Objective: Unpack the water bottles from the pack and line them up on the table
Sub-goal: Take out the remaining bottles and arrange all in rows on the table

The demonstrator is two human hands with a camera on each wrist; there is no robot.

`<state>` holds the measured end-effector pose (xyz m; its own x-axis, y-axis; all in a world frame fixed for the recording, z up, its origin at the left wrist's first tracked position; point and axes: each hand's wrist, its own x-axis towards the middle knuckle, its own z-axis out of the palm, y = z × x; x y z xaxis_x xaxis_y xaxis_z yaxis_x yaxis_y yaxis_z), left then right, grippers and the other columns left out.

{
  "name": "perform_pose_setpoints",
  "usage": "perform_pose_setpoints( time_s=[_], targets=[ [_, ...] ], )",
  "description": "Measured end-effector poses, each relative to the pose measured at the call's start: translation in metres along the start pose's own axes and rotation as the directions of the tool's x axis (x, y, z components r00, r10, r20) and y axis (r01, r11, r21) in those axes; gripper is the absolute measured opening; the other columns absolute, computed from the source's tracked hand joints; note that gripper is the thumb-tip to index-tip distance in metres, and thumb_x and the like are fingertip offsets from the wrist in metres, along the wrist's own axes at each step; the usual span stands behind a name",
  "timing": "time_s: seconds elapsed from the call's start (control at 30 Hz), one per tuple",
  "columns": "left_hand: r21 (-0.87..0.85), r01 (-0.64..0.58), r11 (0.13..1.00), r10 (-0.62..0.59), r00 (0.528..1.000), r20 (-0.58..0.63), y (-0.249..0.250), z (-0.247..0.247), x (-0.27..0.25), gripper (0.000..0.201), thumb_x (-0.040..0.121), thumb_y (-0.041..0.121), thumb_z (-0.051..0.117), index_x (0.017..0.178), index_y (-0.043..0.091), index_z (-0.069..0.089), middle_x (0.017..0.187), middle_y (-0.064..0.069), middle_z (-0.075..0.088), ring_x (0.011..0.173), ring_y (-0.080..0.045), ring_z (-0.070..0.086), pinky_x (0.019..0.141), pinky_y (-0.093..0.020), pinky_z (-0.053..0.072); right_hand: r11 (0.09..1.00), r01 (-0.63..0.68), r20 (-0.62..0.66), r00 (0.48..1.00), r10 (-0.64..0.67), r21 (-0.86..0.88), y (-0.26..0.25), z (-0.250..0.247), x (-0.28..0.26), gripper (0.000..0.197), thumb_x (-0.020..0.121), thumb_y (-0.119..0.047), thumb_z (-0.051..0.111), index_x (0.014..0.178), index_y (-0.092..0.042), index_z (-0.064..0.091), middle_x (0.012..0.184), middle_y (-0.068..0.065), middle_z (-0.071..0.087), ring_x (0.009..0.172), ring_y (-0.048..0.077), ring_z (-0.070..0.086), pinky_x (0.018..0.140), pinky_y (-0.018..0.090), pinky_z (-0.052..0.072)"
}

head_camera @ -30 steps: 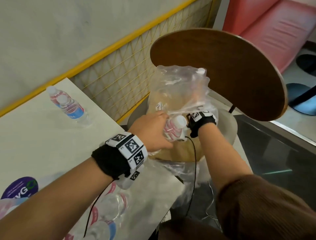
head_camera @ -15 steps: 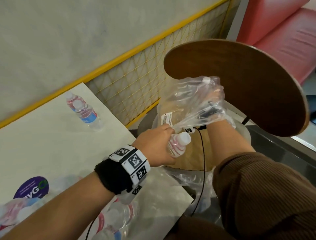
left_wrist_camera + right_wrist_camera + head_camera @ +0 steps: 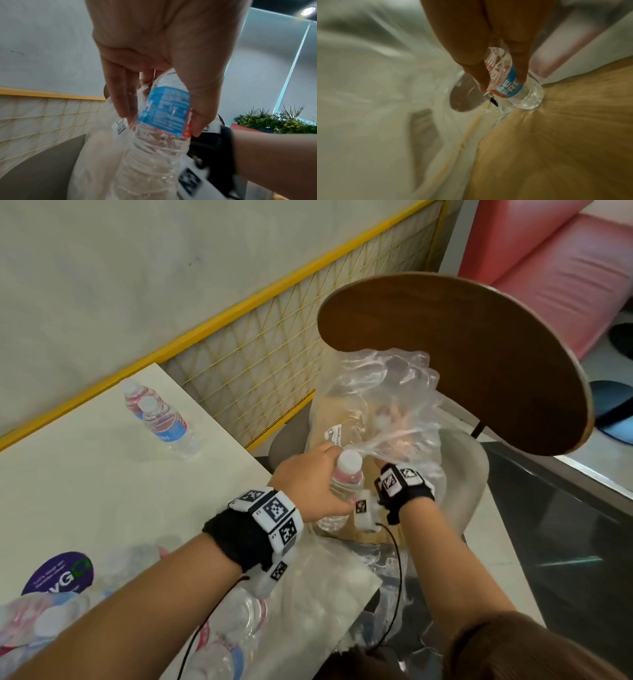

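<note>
Since the earlier frame, my right hand (image 3: 394,436) has reached deeper into the pack (image 3: 387,405) on the chair (image 3: 462,354), where its grip closes on a bottle (image 3: 513,83) standing on the pack's cardboard base. My left hand (image 3: 308,484) grips a second bottle (image 3: 344,487) by its body, beside the desk (image 3: 85,481). Two bottles (image 3: 161,419) stand on the desk's far edge.
</note>
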<state>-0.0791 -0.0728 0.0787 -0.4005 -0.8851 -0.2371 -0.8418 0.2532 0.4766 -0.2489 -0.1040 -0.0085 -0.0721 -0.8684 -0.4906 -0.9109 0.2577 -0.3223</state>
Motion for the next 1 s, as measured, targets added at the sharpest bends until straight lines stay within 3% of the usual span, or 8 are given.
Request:
perform_pose_setpoints(
  time_s=[0.1, 0.17, 0.3, 0.43, 0.53, 0.73, 0.9, 1.0],
  targets=[
    [0.045, 0.007, 0.999, -0.007, 1.000, 0.003, -0.003, -0.002, 0.003, 0.058, 0.069, 0.047, 0.074, 0.117, 0.028, 0.049, 0.110, 0.013, 0.044, 0.094, -0.018, 0.061, 0.074, -0.031, 0.048, 0.899, 0.085, -0.297, 0.953, 0.051, 0.429, -0.008, 0.002, -0.019, 0.013, 0.096, -0.019, 0.050, 0.100, -0.019, 0.062, 0.106, 0.008, 0.061, 0.104, 0.027, 0.057, 0.090, 0.038, 0.048],
    [0.055, 0.015, 0.998, -0.015, 1.000, 0.013, -0.009, -0.001, 0.005, 0.059, 0.068, 0.047, 0.075, 0.117, 0.029, 0.048, 0.112, 0.011, 0.041, 0.095, -0.021, 0.061, 0.077, -0.034, 0.050, 0.800, 0.189, -0.385, 0.921, 0.056, 0.569, -0.008, 0.007, -0.035, 0.002, 0.092, -0.019, 0.057, 0.092, -0.022, 0.058, 0.094, 0.001, 0.061, 0.093, 0.021, 0.058, 0.086, 0.036, 0.050],
    [-0.017, 0.034, 0.999, -0.034, 0.999, 0.011, -0.010, 0.004, 0.006, 0.059, 0.065, 0.044, 0.077, 0.116, 0.028, 0.051, 0.115, 0.007, 0.051, 0.102, -0.023, 0.059, 0.090, -0.041, 0.050, 0.769, 0.239, -0.277, 0.957, -0.084, 0.593, 0.013, 0.018, -0.076, 0.047, 0.078, -0.018, 0.074, 0.119, -0.021, 0.052, 0.108, -0.007, 0.062, 0.100, 0.011, 0.058, 0.087, 0.024, 0.047],
    [-0.162, 0.065, 0.985, -0.073, 0.996, -0.049, -0.001, 0.019, 0.011, 0.049, 0.060, 0.037, 0.080, 0.102, 0.026, 0.057, 0.099, 0.008, 0.058, 0.093, -0.017, 0.061, 0.081, -0.029, 0.049, 0.782, 0.209, -0.203, 0.973, -0.108, 0.588, 0.027, 0.008, -0.107, 0.060, 0.067, -0.017, 0.082, 0.109, -0.024, 0.039, 0.102, -0.003, 0.056, 0.081, 0.005, 0.055, 0.058, 0.010, 0.041],
    [-0.287, 0.056, 0.956, -0.082, 0.994, -0.079, 0.008, 0.030, 0.018, 0.036, 0.057, 0.031, 0.081, 0.086, 0.022, 0.061, 0.081, 0.010, 0.063, 0.083, -0.014, 0.065, 0.069, -0.020, 0.045, 0.807, 0.189, -0.209, 0.974, -0.083, 0.560, 0.041, -0.001, -0.124, 0.062, 0.066, -0.023, 0.083, 0.106, -0.024, 0.035, 0.097, -0.002, 0.059, 0.082, 0.013, 0.058, 0.064, 0.022, 0.045],
    [-0.457, -0.014, 0.889, -0.039, 0.994, -0.106, 0.043, 0.037, 0.033, 0.034, 0.061, 0.022, 0.086, 0.088, 0.016, 0.065, 0.081, 0.009, 0.067, 0.075, -0.004, 0.064, 0.067, -0.010, 0.047, 0.851, 0.195, -0.205, 0.973, -0.105, 0.488, 0.062, -0.009, -0.139, 0.056, 0.068, -0.017, 0.081, 0.104, -0.023, 0.039, 0.096, -0.003, 0.061, 0.085, 0.007, 0.059, 0.061, 0.014, 0.040],
    [-0.516, -0.018, 0.856, -0.066, 0.987, -0.144, 0.057, 0.036, 0.044, 0.074, 0.045, 0.041, 0.085, 0.110, 0.016, 0.060, 0.108, -0.002, 0.066, 0.098, -0.016, 0.066, 0.091, -0.035, 0.054, 0.861, 0.258, -0.190, 0.963, -0.192, 0.438, 0.054, -0.003, -0.140, 0.054, 0.068, -0.023, 0.081, 0.110, -0.030, 0.047, 0.099, -0.006, 0.065, 0.084, 0.006, 0.059, 0.070, 0.018, 0.047],
    [-0.501, -0.040, 0.864, -0.052, 0.984, -0.168, 0.056, 0.028, 0.035, 0.067, 0.053, 0.024, 0.089, 0.106, 0.024, 0.047, 0.122, -0.007, 0.055, 0.106, -0.019, 0.060, 0.099, -0.035, 0.048, 0.836, 0.271, -0.199, 0.960, -0.198, 0.477, 0.043, 0.007, -0.131, 0.064, 0.067, -0.026, 0.081, 0.121, -0.033, 0.047, 0.110, -0.007, 0.064, 0.098, 0.012, 0.061, 0.084, 0.026, 0.050]
  ],
)
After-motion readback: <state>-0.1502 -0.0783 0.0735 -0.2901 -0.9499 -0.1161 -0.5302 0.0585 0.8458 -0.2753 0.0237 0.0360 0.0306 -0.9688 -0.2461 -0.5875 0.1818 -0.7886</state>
